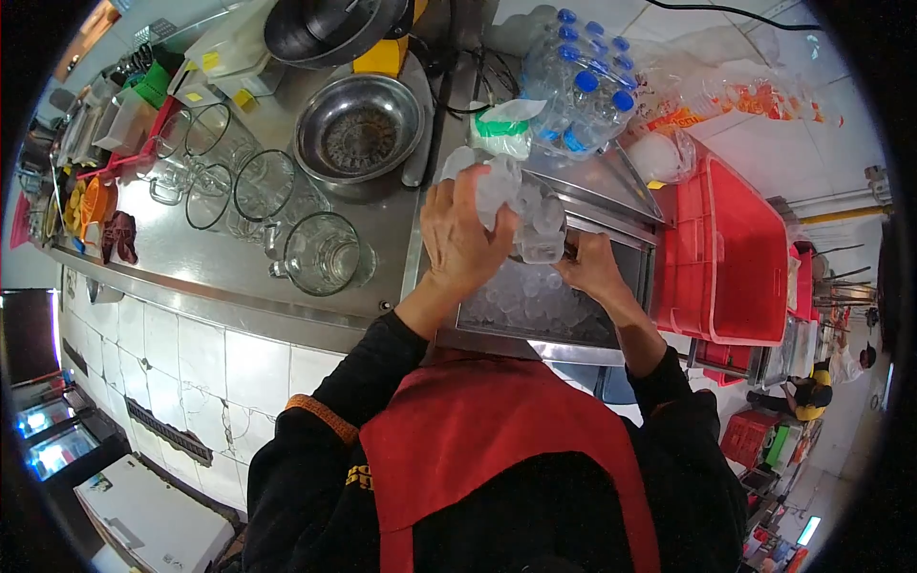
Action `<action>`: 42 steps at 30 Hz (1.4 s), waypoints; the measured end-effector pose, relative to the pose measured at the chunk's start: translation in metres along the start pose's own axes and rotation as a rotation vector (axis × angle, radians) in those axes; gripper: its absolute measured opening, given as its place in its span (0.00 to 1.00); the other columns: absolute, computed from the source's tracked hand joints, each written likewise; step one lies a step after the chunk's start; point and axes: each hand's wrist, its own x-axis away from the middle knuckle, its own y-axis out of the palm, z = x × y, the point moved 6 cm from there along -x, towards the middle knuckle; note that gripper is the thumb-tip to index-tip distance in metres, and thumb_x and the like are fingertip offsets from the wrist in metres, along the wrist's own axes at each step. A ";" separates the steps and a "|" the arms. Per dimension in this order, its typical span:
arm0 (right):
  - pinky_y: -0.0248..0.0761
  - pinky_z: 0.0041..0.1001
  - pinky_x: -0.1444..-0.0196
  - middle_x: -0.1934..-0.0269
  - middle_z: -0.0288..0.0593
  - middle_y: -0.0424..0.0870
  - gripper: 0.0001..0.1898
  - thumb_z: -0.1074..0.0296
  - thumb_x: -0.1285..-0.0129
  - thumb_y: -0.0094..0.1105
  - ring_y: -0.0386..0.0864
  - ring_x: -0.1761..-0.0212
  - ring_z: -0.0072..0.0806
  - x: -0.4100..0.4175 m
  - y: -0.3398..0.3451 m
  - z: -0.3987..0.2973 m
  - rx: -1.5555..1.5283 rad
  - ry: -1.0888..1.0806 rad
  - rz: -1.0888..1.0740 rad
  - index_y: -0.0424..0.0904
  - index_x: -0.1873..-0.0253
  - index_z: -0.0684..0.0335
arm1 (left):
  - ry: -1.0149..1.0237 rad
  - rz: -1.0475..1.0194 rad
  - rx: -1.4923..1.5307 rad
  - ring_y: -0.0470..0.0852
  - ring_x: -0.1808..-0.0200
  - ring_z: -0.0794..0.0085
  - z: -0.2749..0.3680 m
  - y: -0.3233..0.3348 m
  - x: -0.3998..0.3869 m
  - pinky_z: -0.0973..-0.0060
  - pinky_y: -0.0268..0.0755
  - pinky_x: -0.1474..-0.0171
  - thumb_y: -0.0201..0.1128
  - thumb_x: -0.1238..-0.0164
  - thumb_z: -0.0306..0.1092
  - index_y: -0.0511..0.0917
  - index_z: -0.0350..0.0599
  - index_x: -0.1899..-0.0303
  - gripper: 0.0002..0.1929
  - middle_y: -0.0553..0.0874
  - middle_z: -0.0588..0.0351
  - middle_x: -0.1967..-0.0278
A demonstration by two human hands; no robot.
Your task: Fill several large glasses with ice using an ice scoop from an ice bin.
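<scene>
My right hand [593, 263] grips the dark handle of a scoop, most of which is hidden beneath a heap of ice cubes [541, 215]. Curled against that heap from the left is my left hand [466, 229], its thumb and fingers around the large clear pieces. Both hands are above an open stainless-steel ice bin [634, 268], where loose ice [530, 301] lies at the near side. To the left, several glass mugs [322, 254] stand on the steel counter [365, 290]. Behind them sits a round metal bowl [358, 129].
Shrink-wrapped bottles [580, 86] with blue caps stand behind the bin. Red plastic crates [745, 251] rise at its right. A dark pan [333, 29], plastic containers [236, 57] and orange slices [97, 200] occupy the counter. Another person [809, 394] is far off at right.
</scene>
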 end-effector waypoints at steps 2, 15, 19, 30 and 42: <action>0.67 0.31 0.77 0.85 0.52 0.73 0.09 0.72 0.57 0.60 0.74 0.84 0.38 0.000 0.002 0.003 0.015 0.020 -0.033 0.74 0.76 0.73 | -0.062 0.015 0.062 0.74 0.68 0.56 -0.006 -0.001 -0.003 0.63 0.65 0.64 0.62 0.56 0.32 0.70 0.42 0.54 0.23 0.76 0.48 0.70; 0.67 0.29 0.74 0.79 0.55 0.76 0.09 0.71 0.58 0.60 0.77 0.80 0.37 -0.040 -0.034 -0.015 0.122 -0.157 -0.093 0.77 0.71 0.70 | -0.386 -0.182 0.437 0.77 0.65 0.74 -0.001 -0.089 0.059 0.77 0.69 0.60 0.63 0.54 0.28 0.71 0.37 0.58 0.18 0.79 0.53 0.67; 0.66 0.27 0.75 0.80 0.55 0.75 0.10 0.72 0.60 0.62 0.75 0.81 0.29 -0.070 -0.048 -0.071 0.124 -0.432 -0.171 0.77 0.70 0.70 | -0.505 -0.236 0.604 0.77 0.63 0.73 -0.011 -0.106 0.085 0.78 0.68 0.58 0.63 0.55 0.28 0.72 0.37 0.59 0.18 0.79 0.54 0.65; 0.58 0.26 0.81 0.89 0.47 0.64 0.06 0.76 0.64 0.55 0.60 0.87 0.25 -0.117 -0.033 -0.182 0.306 -0.555 -0.504 0.73 0.76 0.71 | -0.432 0.555 0.871 0.73 0.58 0.75 -0.057 -0.197 0.021 0.77 0.65 0.52 0.56 0.50 0.27 0.67 0.40 0.51 0.21 0.73 0.56 0.60; 0.55 0.27 0.82 0.89 0.46 0.63 0.06 0.76 0.66 0.57 0.58 0.87 0.23 -0.123 -0.045 -0.172 0.411 -0.490 -0.539 0.73 0.77 0.71 | -0.433 0.599 1.134 0.76 0.59 0.74 -0.067 -0.177 0.015 0.75 0.73 0.56 0.54 0.45 0.26 0.67 0.43 0.50 0.18 0.74 0.55 0.58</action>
